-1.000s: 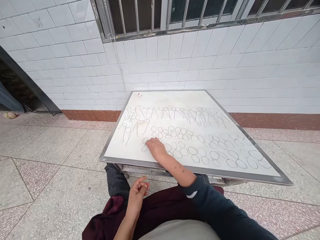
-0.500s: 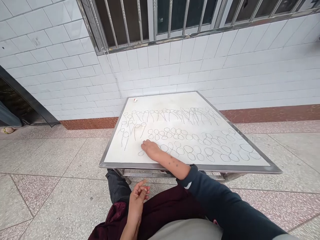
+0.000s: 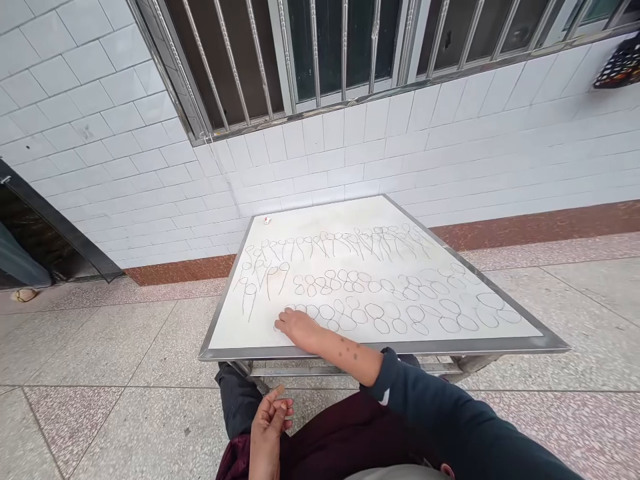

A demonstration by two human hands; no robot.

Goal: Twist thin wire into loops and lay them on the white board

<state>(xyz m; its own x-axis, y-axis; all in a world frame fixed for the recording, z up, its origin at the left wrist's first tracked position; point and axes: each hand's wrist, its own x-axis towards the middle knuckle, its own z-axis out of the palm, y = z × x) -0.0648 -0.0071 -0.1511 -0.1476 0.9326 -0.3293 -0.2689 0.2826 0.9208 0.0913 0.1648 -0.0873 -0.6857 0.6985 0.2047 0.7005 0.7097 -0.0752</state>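
Observation:
A white table [image 3: 350, 348] with a metal rim carries several rows of thin wire loops [image 3: 400, 312]; the far row has loops with long stems [image 3: 345, 244]. My right hand [image 3: 296, 327] rests on the tabletop near the front left corner, fingers closed on the leftmost wire loop [image 3: 277, 327] of the front row. Its dark sleeve is pushed up the forearm. My left hand [image 3: 269, 421] lies over my lap below the table edge, with fingers curled against the thumb and nothing visible in it.
A small white and red object [image 3: 267, 220] sits at the table's far left corner. A white tiled wall with a barred window [image 3: 310, 47] stands close behind. A dark doorway [image 3: 30, 247] opens at left. Speckled floor tiles surround the table.
The view has tilted up, showing more window. My right hand has slid slightly toward the table's front edge at the left end of the front row. My left hand has stayed in my lap.

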